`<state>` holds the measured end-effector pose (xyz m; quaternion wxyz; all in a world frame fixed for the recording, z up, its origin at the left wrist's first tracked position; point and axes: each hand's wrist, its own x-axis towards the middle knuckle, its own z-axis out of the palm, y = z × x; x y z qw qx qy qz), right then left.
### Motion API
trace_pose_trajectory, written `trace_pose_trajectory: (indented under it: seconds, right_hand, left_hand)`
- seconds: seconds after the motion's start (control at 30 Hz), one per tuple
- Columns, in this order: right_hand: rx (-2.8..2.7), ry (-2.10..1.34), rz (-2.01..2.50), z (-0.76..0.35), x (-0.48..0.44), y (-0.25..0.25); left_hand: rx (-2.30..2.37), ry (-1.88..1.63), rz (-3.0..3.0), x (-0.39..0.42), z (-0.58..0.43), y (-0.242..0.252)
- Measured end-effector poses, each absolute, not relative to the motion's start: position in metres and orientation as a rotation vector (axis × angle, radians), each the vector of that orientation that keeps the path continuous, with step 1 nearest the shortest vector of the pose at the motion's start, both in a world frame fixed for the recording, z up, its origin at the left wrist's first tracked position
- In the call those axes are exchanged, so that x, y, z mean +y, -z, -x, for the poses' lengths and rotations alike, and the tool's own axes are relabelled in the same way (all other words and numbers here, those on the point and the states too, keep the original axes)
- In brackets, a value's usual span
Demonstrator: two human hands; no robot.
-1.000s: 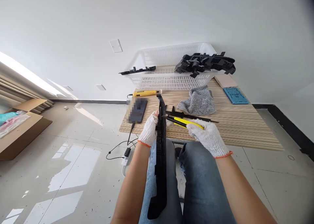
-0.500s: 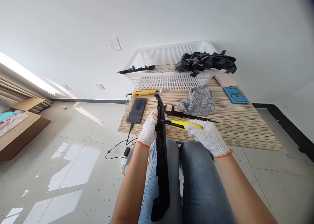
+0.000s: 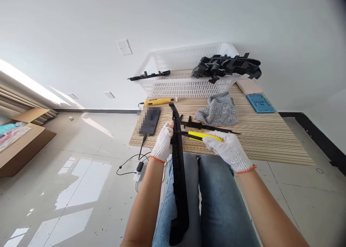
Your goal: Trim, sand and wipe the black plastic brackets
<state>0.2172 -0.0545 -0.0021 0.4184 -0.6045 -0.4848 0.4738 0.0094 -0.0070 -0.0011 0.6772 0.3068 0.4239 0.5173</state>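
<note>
A long black plastic part (image 3: 178, 175) lies along my left thigh, its far end reaching over the edge of the wooden table (image 3: 265, 139). My left hand (image 3: 162, 146), in a white knit glove, is closed round the part's upper section. My right hand (image 3: 229, 150), gloved too, grips a yellow utility knife (image 3: 201, 135) whose blade tip touches the part's right edge just beside my left thumb.
On the table lie a black caliper-like tool (image 3: 205, 126), a grey cloth (image 3: 217, 110), a phone (image 3: 148, 120) on a cable, a yellow tool (image 3: 158, 101), a blue pad (image 3: 260, 103) and a white basket (image 3: 183, 77) holding black plastic parts (image 3: 227, 67). A cardboard box (image 3: 21, 142) sits on the floor at left.
The black part has slid slightly toward me along my thigh. Both hands keep their grip, with the knife tip still at the part's edge.
</note>
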Motion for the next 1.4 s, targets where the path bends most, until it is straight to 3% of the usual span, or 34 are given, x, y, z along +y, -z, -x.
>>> trace_pose_trajectory:
  seconds: [1.4]
  right_hand:
    - [-1.157,-1.287,1.534,-0.2241,-0.0473,0.0038]
  left_hand:
    - [0.885,-1.217,-0.632,-0.0058,-0.0069,0.0009]
